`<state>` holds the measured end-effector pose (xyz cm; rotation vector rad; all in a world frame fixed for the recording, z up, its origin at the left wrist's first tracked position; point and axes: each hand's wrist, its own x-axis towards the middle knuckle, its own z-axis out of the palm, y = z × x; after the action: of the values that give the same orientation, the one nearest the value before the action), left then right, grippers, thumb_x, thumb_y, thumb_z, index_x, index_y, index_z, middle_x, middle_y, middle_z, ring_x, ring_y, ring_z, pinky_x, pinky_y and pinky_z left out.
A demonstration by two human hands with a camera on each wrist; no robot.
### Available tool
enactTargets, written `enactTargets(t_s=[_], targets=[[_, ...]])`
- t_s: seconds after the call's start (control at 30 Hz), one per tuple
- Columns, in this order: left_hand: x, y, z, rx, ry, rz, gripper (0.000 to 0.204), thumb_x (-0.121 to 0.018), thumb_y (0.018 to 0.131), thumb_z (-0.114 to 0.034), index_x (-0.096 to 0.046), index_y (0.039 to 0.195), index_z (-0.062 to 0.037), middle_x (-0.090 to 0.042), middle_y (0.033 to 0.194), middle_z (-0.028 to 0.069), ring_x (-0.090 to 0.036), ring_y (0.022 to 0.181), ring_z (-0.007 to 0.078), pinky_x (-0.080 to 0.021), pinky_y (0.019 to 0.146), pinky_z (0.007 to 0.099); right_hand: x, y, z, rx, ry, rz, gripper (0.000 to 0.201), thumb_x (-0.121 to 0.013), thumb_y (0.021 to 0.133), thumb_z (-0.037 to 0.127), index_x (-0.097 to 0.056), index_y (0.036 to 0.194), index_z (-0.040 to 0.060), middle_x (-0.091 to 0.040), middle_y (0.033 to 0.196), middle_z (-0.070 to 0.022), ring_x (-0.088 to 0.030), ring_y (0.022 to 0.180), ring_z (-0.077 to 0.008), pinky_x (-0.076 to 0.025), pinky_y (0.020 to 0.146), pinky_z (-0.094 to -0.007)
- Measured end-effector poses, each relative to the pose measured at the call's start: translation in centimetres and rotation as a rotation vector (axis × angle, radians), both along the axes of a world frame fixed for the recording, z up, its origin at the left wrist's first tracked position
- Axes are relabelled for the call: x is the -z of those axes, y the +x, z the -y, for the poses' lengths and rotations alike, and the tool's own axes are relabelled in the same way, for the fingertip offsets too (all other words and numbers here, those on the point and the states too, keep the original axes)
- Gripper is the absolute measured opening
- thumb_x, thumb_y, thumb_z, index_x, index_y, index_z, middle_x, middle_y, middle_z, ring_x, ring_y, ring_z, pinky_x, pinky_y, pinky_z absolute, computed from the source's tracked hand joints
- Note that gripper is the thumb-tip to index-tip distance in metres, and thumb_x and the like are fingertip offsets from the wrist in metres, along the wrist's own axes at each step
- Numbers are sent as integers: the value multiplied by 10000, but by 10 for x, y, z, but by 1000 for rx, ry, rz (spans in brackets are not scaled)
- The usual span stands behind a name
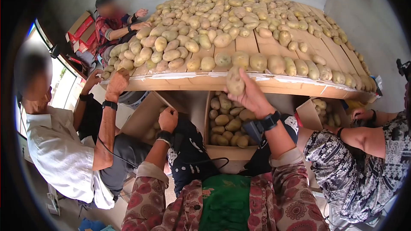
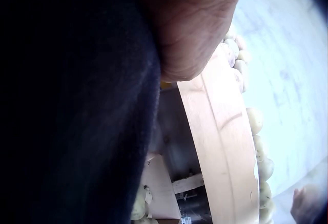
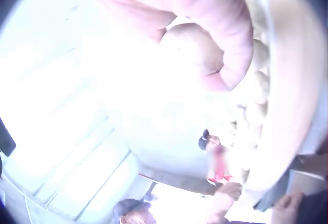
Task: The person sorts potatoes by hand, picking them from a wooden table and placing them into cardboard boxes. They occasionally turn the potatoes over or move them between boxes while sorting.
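My right hand grips a potato just above the front edge of the potato-covered table. In the right wrist view, the fingers of that hand curl round the potato, its lower side lost in glare. My left hand rests by my left knee, loosely curled, with nothing visible in it. Dark cloth lies beside the left hand in the left wrist view, where its fingers are mostly hidden.
A cardboard box of potatoes stands below the table between my knees. Other boxes flank it. A person in a white shirt sits at left, another in a patterned top at right. A third person sits at the table's far left.
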<state>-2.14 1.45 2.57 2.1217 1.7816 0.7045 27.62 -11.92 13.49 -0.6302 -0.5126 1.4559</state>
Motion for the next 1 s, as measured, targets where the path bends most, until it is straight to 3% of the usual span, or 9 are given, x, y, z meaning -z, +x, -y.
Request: enactTargets(t_s=[0.07, 0.2, 0.37, 0.4, 0.67, 0.8, 0.87, 0.93, 1.0], targets=[[1, -2, 1, 32, 29, 8, 144, -599, 746, -219, -658, 788, -94, -656, 779, 135, -630, 778, 329, -493, 721, 417, -31, 17, -19, 379, 82, 97, 390, -500, 934, 284, -426, 1202, 11, -541, 1071, -114, -576, 940, -236, -513, 787, -356], [4, -3, -2, 25, 35, -1, 158, -607, 740, -236, -655, 782, -92, -654, 769, 138, -631, 771, 324, -492, 717, 421, -46, 38, -37, 739, 165, 252, 470, -534, 918, 198, -346, 1305, 9, -495, 1170, -125, -536, 1032, -242, -468, 887, -354], [10, -11, -4, 65, 91, -20, 200, -584, 760, -269, -659, 797, -87, -650, 801, 161, -621, 792, 352, -488, 725, 432, -16, 34, 14, 468, 89, 523, 334, -544, 901, 113, -498, 1213, 5, -562, 1163, -111, -551, 1071, -197, -463, 889, -313], [16, -14, -7, 85, 104, -32, 197, -577, 767, -262, -658, 805, -86, -650, 804, 165, -621, 796, 354, -489, 726, 429, 1, 42, 28, 418, 98, 472, 239, -552, 898, 130, -596, 1105, 19, -606, 1095, -91, -584, 1009, -172, -474, 834, -272], [17, 2, -4, 75, 31, -164, 147, -573, 757, -235, -655, 822, -131, -660, 813, 126, -626, 823, 326, -492, 736, 422, 149, 105, 124, 284, -256, 134, 352, -557, 896, 194, -488, 1202, 35, -549, 1190, -148, -563, 1053, -231, -465, 858, -335], [16, 30, 13, 239, 56, -365, 175, -582, 719, -170, -634, 882, -137, -661, 842, 102, -619, 875, 293, -484, 762, 404, 141, 101, 129, 226, -127, -32, 424, -563, 895, 232, -434, 1252, 43, -456, 1285, -187, -454, 1194, -271, -417, 923, -382], [36, 53, 23, 456, 52, -155, 199, -582, 718, -149, -623, 909, -115, -658, 852, 110, -622, 865, 292, -483, 752, 405, 142, 103, 125, 195, -110, -65, 447, -557, 900, 251, -409, 1274, 57, -422, 1311, -199, -417, 1229, -279, -406, 935, -382], [55, 83, 45, 726, -184, 82, 309, -649, 699, -132, -607, 997, -65, -651, 917, 123, -636, 800, 274, -498, 764, 364, 145, 104, 120, 118, -77, -105, 431, -550, 904, 246, -416, 1273, 69, -403, 1328, -200, -410, 1235, -285, -404, 938, -383], [66, 121, 74, 949, -355, 12, 404, -674, 687, -151, -582, 1072, -65, -638, 954, 146, -626, 846, 290, -492, 792, 360, 144, 102, 118, 108, -71, -102, 447, -549, 903, 264, -405, 1281, 75, -391, 1339, -198, -406, 1240, -290, -401, 943, -385]])
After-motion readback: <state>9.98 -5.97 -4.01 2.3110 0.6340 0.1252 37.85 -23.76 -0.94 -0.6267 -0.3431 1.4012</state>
